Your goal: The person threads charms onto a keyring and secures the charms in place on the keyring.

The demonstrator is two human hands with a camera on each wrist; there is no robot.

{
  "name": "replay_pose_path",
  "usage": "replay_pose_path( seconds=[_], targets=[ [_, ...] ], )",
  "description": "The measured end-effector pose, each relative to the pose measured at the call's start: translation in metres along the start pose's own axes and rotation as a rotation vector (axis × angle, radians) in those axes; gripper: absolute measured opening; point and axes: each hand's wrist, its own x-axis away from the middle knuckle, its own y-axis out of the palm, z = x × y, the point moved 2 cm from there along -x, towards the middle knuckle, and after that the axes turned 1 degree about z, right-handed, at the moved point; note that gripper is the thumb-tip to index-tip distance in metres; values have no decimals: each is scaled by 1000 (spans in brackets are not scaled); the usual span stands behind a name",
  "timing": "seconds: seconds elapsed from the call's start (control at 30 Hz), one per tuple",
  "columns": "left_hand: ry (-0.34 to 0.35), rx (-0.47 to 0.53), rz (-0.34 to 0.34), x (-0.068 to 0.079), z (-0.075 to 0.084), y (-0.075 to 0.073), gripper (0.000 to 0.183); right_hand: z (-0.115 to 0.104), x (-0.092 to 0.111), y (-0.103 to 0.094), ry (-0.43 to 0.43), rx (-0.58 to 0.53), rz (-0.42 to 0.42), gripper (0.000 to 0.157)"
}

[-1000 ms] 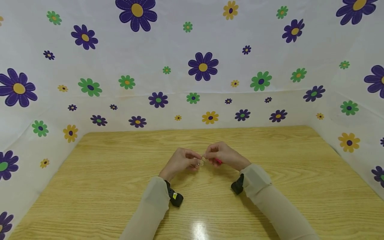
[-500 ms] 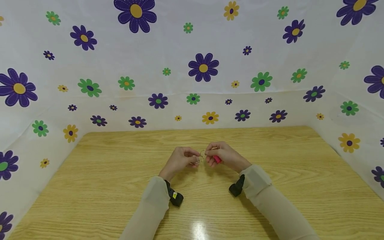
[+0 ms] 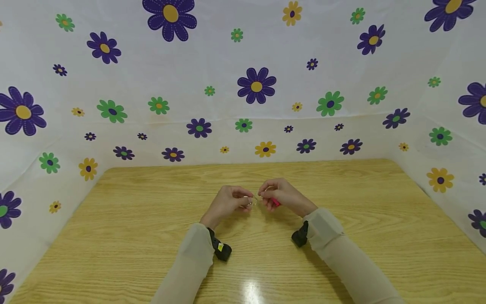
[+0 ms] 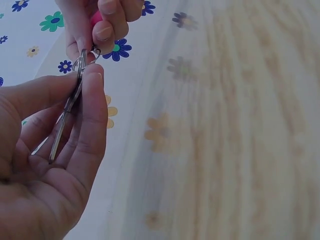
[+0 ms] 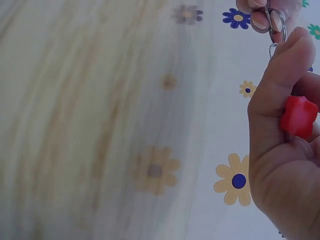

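Both hands meet over the table. My left hand (image 3: pixel 227 204) pinches a metal key ring (image 4: pixel 80 64) between thumb and index finger. Keys (image 4: pixel 61 132) hang from it along the palm in the left wrist view. Facing it, my right hand (image 3: pixel 284 196) holds a red keychain charm (image 5: pixel 299 117) with a lumpy outline within its curled fingers. Its thumb and fingertips pinch a part at the ring, beside a small metal loop (image 5: pixel 273 49). In the right wrist view the key ring (image 5: pixel 284 25) stands at the left fingertips. Fingers hide where ring and loop meet.
A wood-grain table (image 3: pixel 152 253) lies under both hands. White cloth (image 3: pixel 228 63) printed with flowers stands behind it and on both sides. Each wrist wears a black camera (image 3: pixel 223 252) on a strap.
The rings between the hands have turned and look narrower than half a second ago. My right fingers have shifted slightly, and the red charm has tilted in them. The left hand stays nearly still.
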Motion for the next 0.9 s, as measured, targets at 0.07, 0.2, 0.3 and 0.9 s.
replay_pose_path(
  seconds=[0.07, 0.2, 0.3, 0.9],
  targets=[
    [1, -2, -6, 0, 0, 0, 18, 0, 1, 1, 5, -19, 3, 19],
    [6, -6, -19, 0, -1, 1, 17, 1, 1, 3, 4, -66, 6, 20],
    [5, 7, -24, 1, -2, 1, 17, 3, 1, 3, -9, -94, -1, 20],
    [-21, 33, -44, 2, -4, -7, 23, 4, 4, -11, 7, -21, -102, 22]
  ],
)
